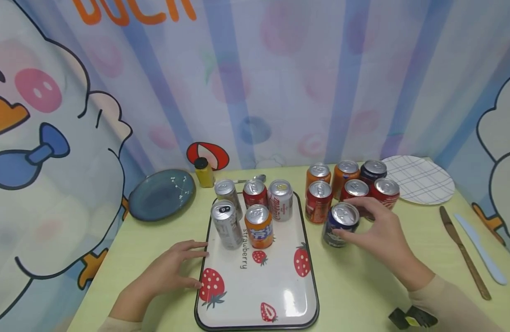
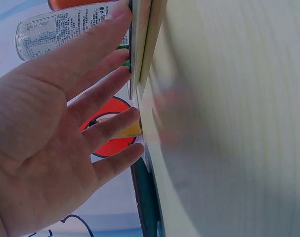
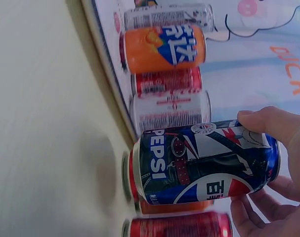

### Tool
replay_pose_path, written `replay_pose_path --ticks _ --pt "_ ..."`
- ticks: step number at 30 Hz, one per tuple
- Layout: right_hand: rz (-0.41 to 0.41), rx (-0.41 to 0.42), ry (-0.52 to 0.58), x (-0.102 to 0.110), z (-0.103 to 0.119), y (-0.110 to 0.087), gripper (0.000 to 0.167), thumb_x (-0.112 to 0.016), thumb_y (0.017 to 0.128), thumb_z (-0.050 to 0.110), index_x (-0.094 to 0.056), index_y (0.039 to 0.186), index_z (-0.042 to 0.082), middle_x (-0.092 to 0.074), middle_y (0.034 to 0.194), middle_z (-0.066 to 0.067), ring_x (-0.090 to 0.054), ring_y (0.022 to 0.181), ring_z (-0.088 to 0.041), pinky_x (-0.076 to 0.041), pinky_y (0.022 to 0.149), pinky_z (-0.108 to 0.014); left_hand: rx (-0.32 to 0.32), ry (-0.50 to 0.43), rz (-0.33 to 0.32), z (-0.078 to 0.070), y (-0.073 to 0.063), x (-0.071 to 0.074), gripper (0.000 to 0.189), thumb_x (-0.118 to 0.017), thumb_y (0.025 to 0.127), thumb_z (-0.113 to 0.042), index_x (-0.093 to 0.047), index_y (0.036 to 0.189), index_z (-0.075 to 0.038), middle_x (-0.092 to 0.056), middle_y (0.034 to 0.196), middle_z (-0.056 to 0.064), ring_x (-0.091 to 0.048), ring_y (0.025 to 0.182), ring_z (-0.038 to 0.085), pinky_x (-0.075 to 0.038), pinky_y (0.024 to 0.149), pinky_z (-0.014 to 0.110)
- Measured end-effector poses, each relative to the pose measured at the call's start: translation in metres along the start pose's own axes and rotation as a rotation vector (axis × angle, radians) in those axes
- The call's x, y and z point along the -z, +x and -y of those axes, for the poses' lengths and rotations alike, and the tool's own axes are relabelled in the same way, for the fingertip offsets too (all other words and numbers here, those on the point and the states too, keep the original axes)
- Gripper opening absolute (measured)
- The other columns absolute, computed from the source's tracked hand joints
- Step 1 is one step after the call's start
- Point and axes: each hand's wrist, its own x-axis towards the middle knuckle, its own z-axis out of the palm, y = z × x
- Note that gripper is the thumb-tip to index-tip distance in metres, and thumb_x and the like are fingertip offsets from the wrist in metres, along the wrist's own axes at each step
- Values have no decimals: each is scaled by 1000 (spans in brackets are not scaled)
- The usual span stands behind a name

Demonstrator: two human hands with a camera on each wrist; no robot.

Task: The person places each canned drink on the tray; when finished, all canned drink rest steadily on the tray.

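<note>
My right hand [image 1: 377, 233] grips a dark blue Pepsi can [image 3: 204, 165] near its top, thumb on one side and fingers on the other. The can is upright, just right of the tray; whether its base touches the table I cannot tell. My left hand [image 1: 165, 272] has its fingers spread and fairly straight, fingertips at the left rim of the white strawberry tray [image 1: 255, 286]. On the tray's far half stand an orange Fanta can [image 1: 259, 228], a white Coca-Cola can [image 1: 281, 201], a red can [image 1: 255, 192] and two silvery cans [image 1: 228, 226].
Behind the Pepsi can stand several red, orange and dark cans [image 1: 318, 203]. Farther right lie a checked plate [image 1: 425, 180], a brown knife [image 1: 462, 249] and a pale blue knife [image 1: 483, 251]. Back left are a dark plate [image 1: 159, 196], a yellow bottle [image 1: 204, 174] and a spoon [image 1: 255, 178].
</note>
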Motion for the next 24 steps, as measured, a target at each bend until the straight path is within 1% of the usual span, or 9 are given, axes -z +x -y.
replay_pose_path --ticks 2,6,9,13,17,19,21,24 --pt "15 8 18 -9 6 3 65 -100 62 12 -70 119 10 -72 114 -4 -59 100 5 -49 84 -7 -4 2 2 0 0 0 70 -95 67 -44 -72 131 -27 -55 153 -1 -43 147 38 -38 119 63" --pt "49 14 8 -28 20 11 68 -101 61 17 -70 121 12 -72 117 -1 -61 101 -5 -51 81 -15 -21 7 -1 0 -1 1 71 -96 67 -42 -72 131 -24 -56 153 1 -44 146 38 -39 119 63" --pt "75 29 28 -42 27 17 68 -101 62 19 -69 121 12 -71 116 -1 -63 96 -11 -54 78 -19 -25 9 -3 0 -1 1 71 -96 67 -42 -72 131 -24 -56 153 1 -44 146 39 -39 118 64" --pt "117 48 77 -59 33 25 67 -100 64 17 -68 123 10 -70 115 -3 -66 93 -17 -58 75 -27 -14 5 -1 0 0 1 70 -96 67 -42 -72 131 -26 -56 153 0 -44 147 38 -39 118 64" --pt "176 32 94 -74 36 30 66 -99 67 18 -67 124 10 -69 115 -5 -65 89 -17 -61 72 -31 -14 2 -4 1 -1 1 71 -96 67 -42 -72 132 -27 -56 153 0 -44 146 38 -39 118 64" --pt "195 19 72 -80 38 31 66 -99 67 21 -66 124 10 -69 116 -6 -64 90 -17 -61 74 -35 -20 -1 -5 1 0 1 71 -96 67 -42 -72 132 -26 -56 153 0 -44 147 39 -39 118 64" --pt "211 4 50 -84 38 31 66 -99 68 23 -66 124 10 -69 118 -6 -65 94 -18 -62 80 -41 -18 -4 -4 1 0 0 71 -96 67 -42 -72 132 -26 -56 153 0 -43 147 39 -38 118 65" --pt "224 -16 37 -89 37 30 68 -98 68 25 -65 126 10 -70 121 -7 -67 100 -21 -63 86 -46 -7 -4 -1 1 0 0 71 -96 67 -43 -72 132 -27 -55 154 -1 -42 148 38 -37 119 64"
